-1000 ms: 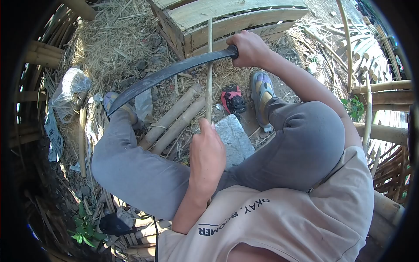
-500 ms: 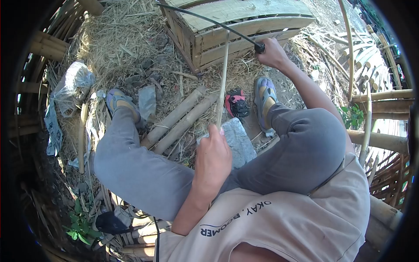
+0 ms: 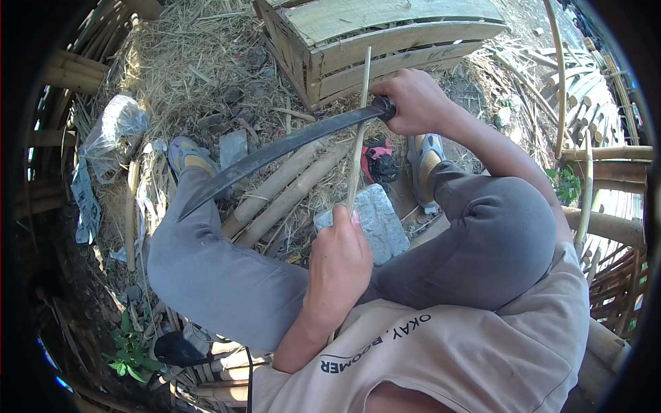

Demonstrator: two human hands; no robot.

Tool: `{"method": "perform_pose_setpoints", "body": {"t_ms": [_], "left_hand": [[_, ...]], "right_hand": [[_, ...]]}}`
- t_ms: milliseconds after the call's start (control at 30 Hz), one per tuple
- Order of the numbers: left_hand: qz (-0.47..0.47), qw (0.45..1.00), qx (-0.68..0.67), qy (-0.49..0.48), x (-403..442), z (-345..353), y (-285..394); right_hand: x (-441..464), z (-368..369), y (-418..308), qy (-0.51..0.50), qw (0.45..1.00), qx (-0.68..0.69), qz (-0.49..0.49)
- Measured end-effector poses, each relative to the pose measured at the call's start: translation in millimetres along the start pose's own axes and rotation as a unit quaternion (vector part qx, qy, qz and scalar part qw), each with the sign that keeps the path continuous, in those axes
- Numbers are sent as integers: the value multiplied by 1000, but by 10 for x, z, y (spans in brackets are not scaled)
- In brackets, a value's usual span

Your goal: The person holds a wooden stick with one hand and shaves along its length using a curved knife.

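My left hand is closed around the lower end of a thin bamboo strip, which points up and away from me. My right hand grips the handle of a long, dark, curved machete. Its blade stretches left across the view, over the strip, with the tip above my left leg. In the picture the blade crosses the strip near the handle; whether they touch, I cannot tell. A pale stone block lies on the ground just beyond my left hand.
A slatted wooden crate stands ahead. Two bamboo poles lie between my feet, near a red and black item. A clear plastic bag is at left. Cut bamboo is piled at right, beside a bamboo railing.
My right hand has come down and nearer, slightly left. The machete has swung from above the crate's front to across the strip, its tip now low at left. My left hand has barely moved.
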State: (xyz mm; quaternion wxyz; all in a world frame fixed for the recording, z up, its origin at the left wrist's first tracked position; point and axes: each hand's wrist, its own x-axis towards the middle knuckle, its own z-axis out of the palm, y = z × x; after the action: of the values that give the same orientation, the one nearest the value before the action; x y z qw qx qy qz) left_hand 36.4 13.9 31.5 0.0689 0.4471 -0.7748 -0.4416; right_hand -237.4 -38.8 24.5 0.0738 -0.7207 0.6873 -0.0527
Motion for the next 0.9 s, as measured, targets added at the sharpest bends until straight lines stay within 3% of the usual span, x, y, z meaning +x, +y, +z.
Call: {"method": "perform_pose_setpoints", "body": {"t_ms": [133, 533, 900], "left_hand": [[-14, 999, -34, 22, -24, -90, 9], [-39, 999, 1, 37, 81, 20, -12], [-39, 999, -4, 4, -11, -20, -2]], "right_hand": [[-29, 74, 185, 101, 988, 120, 13], [29, 10, 29, 23, 994, 92, 47], [-29, 67, 58, 48, 992, 118, 3]]}}
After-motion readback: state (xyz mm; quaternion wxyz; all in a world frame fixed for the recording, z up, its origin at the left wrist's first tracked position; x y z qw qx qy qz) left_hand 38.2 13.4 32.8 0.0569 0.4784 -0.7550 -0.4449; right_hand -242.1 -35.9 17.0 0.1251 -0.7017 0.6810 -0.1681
